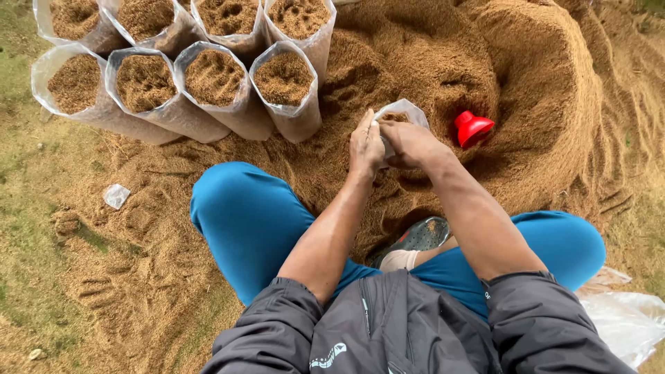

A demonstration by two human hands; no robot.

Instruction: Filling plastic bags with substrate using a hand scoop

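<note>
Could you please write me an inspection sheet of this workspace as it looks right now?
Surface: bare ground with thin grass, covered by a big heap of brown sawdust-like material.
Job's things: small clear bag, partly filled, held between both hands; red funnel-shaped scoop lying in the heap beside it.
Clutter: crumpled plastic scrap on the left; plastic sheets at lower right.
Grippers: left hand and right hand both grip the bag's mouth.
Cables: nothing seen.
Surroundings: two rows of filled clear bags standing upright, top left.
</note>
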